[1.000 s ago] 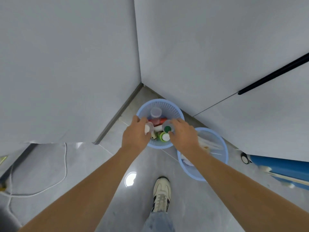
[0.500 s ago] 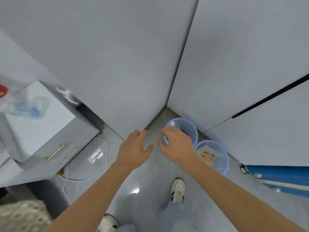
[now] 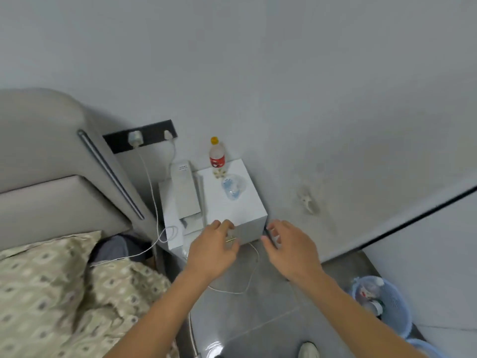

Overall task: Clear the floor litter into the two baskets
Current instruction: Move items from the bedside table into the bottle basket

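My left hand (image 3: pixel 211 250) and my right hand (image 3: pixel 290 248) are held out side by side, low in front of a white nightstand (image 3: pixel 247 218). The fingers of both are loosely spread and I see nothing in either. A light blue mesh basket (image 3: pixel 395 303) stands on the floor at the lower right, with several bottles and cups inside. Only the rim of the second blue basket (image 3: pixel 424 348) shows at the bottom right corner. No litter is visible on the grey floor (image 3: pixel 258 319) between my arms.
On the nightstand stand a red-labelled bottle (image 3: pixel 216 155) and a crumpled clear plastic bottle (image 3: pixel 233 187). A white cable (image 3: pixel 244 286) loops over the floor below my hands. A bed with a patterned quilt (image 3: pixel 51 293) fills the left. My shoe (image 3: pixel 308 350) is at the bottom.
My view has swung left, from the corner with the baskets to the nightstand and bed. Both hands left the basket rim and now hover empty in front of the nightstand.
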